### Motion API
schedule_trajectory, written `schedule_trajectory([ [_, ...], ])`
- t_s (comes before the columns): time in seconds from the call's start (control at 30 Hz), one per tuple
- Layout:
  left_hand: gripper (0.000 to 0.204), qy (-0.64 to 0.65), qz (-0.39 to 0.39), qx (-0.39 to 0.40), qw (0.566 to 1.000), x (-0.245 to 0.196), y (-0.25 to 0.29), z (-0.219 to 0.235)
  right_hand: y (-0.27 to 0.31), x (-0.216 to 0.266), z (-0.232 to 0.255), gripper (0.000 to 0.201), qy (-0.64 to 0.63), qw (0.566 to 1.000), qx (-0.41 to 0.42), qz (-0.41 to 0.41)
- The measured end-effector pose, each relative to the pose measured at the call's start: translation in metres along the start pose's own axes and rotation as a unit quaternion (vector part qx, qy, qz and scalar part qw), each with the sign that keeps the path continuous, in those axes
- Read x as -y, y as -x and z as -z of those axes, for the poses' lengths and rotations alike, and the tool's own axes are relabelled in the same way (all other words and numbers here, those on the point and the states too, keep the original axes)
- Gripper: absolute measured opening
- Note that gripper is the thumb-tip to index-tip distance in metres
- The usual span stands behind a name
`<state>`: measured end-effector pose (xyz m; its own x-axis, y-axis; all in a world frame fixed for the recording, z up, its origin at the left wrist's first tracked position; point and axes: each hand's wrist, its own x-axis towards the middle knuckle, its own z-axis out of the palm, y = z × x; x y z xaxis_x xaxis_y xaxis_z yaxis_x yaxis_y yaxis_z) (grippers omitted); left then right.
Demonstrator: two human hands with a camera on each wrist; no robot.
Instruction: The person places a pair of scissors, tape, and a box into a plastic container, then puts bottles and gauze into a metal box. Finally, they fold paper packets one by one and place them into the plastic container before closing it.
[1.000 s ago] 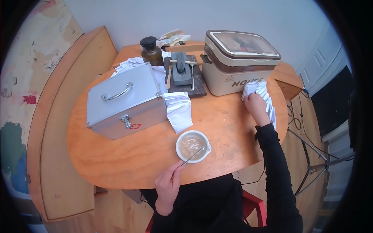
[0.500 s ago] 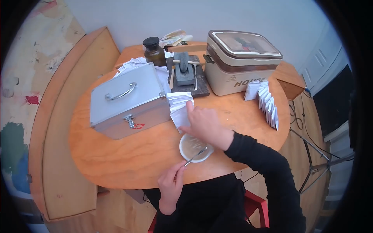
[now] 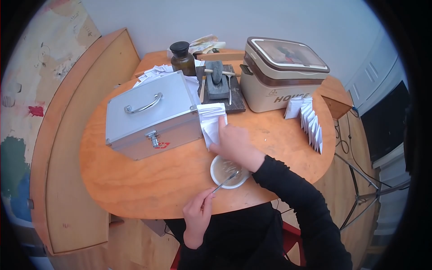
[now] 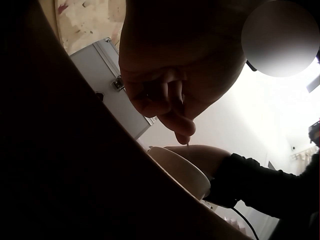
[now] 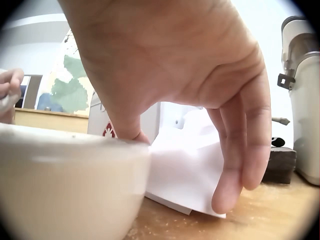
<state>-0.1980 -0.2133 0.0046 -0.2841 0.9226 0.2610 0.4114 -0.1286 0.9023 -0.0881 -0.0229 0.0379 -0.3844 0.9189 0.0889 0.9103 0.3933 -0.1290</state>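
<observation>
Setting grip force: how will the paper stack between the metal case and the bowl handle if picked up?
Probably light and fairly floppy: the paper stack looks like thin folded sheets. It may fan or slide apart, since the pieces overlap unevenly and no band shows. A hard pinch would likely crease it; the sheets look thin at their edges.

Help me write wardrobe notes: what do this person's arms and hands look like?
A long black sleeve covers the right arm to the wrist, wrinkled along its length. The right hand and left hand are ungloved. A dark cable shows below that sleeve in the left wrist view; whether it attaches is unclear. The left arm merges with dark clothing in the head view.
</observation>
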Motion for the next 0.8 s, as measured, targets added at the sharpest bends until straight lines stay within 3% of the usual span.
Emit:
schedule_trajectory([
  [0.13,0.014,0.0,-0.024,-0.006,1.0,0.003,0.0,0.0,0.014,-0.019,0.029,0.088,-0.085,0.995,-0.015,-0.05],
  [0.27,0.015,0.008,0.002,-0.021,1.0,0.003,0.0,-0.001,0.042,-0.054,0.04,0.082,-0.162,0.983,-0.081,-0.011],
  [0.6,0.013,0.006,0.047,-0.031,0.998,-0.006,-0.007,-0.017,0.122,-0.067,0.041,0.077,-0.223,0.972,0.07,0.026],
  [0.73,0.012,-0.008,0.068,-0.014,0.998,-0.012,-0.009,-0.019,0.124,-0.067,0.032,0.071,-0.231,0.971,0.048,0.032],
  [0.8,0.013,-0.011,0.039,-0.019,0.999,-0.007,-0.009,-0.019,0.122,-0.071,0.03,0.066,-0.239,0.968,0.058,0.039],
])
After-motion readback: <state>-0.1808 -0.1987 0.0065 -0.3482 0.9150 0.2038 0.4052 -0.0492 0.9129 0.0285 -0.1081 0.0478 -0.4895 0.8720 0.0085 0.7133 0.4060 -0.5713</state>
